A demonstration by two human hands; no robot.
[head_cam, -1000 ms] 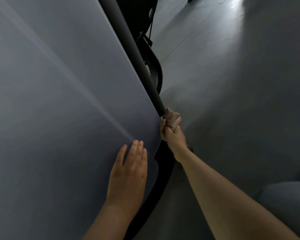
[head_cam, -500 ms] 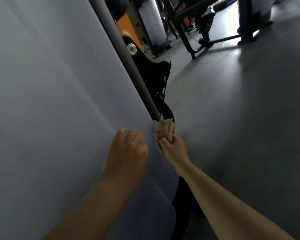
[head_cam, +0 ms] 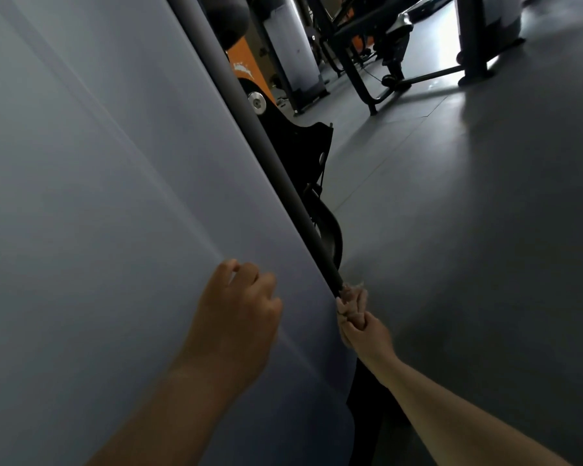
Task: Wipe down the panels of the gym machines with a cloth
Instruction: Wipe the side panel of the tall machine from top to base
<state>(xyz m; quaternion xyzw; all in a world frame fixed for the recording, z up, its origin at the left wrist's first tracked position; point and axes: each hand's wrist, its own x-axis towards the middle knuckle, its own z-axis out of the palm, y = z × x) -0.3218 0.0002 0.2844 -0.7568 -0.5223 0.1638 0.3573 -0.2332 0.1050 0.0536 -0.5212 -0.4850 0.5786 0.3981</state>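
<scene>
A large pale grey machine panel fills the left half of the view. A dark grey frame tube runs down its right edge. My right hand is shut on a bunched pinkish cloth pressed against the lower end of that tube. My left hand rests on the panel just left of the edge, fingers curled, holding nothing.
Black machine parts with an orange plate and a silver bolt sit behind the tube. Other gym machines stand at the far top. Grey floor spreads to the right.
The view has tilted up, bringing the far machines into sight. My left hand's fingers have gone from flat on the panel to curled. The cloth hand stays at the tube's lower end.
</scene>
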